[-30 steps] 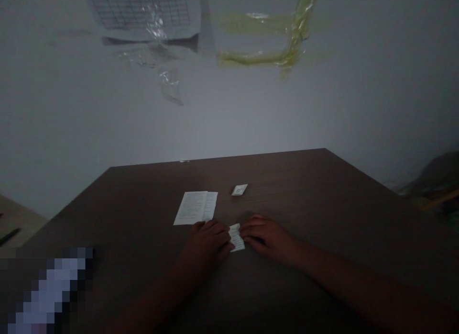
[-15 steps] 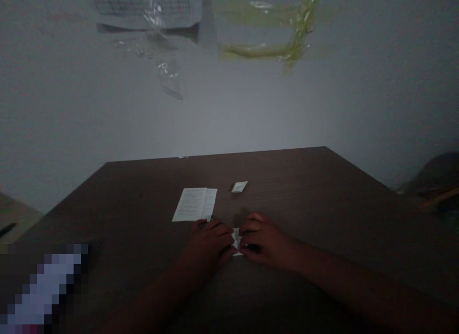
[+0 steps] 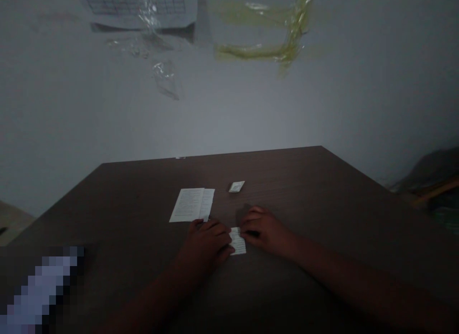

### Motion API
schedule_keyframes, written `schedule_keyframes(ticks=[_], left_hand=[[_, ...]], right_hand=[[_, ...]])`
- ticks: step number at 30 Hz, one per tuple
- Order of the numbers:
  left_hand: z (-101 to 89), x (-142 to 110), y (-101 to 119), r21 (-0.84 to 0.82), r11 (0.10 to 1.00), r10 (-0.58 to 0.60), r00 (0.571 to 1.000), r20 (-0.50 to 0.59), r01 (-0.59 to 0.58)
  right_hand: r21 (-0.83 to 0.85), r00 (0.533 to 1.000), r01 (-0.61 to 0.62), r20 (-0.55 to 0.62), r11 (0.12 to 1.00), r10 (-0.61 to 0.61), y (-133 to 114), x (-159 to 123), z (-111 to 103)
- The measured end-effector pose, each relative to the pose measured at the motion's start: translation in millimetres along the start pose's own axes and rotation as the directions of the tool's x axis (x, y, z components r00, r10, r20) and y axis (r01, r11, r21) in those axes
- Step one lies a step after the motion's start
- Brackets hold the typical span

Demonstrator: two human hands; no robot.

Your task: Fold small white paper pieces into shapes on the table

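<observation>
A small printed piece of paper (image 3: 238, 243) lies on the brown table between my hands, with its lower right part uncovered. My left hand (image 3: 210, 240) has its fingers bent over the left edge of that paper, holding it against the tabletop. At the upper right edge, the curled fingers of my right hand (image 3: 263, 232) grip the paper; the thumb tip is dark and hard to make out. Just beyond my left hand lie printed sheets (image 3: 188, 205), one overlapping another. A small folded paper (image 3: 236, 186) rests farther back, its side slightly raised.
The brown table (image 3: 283, 176) meets a pale wall (image 3: 251, 114) at its far edge. A gridded sheet (image 3: 139, 6) and yellowish tape (image 3: 258, 51) are stuck on the wall. A pixelated bright object (image 3: 39, 291) sits at lower left. Dark items (image 3: 433, 176) are at far right.
My right hand has shifted up and away from the paper's lower edge, showing more of its printed face. The left hand stays on the paper. The whole view has moved slightly.
</observation>
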State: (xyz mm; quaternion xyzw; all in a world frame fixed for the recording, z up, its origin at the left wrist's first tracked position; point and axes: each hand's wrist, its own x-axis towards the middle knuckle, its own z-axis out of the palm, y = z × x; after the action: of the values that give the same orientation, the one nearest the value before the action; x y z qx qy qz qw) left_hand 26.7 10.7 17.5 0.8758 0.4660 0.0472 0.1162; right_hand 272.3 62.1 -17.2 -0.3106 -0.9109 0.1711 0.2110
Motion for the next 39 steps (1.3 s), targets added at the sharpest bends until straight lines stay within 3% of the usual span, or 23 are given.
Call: schedule_keyframes(ticks=[17,25,39], left_hand=[[-1.5,-1.8,2.7,0.010,1.000,-0.021,0.999,-0.033,0.022],[10.1,-1.8,-9.0,-0.001,1.000,0.031,0.998,-0.062,-0.031],[5.8,0.8,-4.2,0.018,1.000,0.007,1.000,-0.030,-0.006]], right_hand=[[-0.010,0.990,-0.047,0.132,0.999,0.047,-17.9,-9.4,-19.5],[0.021,0.997,-0.071,0.029,0.997,0.070,-10.4,-4.3,-7.8],[-0.061,0.980,-0.153,-0.137,0.986,0.143,4.9,5.8,12.1]])
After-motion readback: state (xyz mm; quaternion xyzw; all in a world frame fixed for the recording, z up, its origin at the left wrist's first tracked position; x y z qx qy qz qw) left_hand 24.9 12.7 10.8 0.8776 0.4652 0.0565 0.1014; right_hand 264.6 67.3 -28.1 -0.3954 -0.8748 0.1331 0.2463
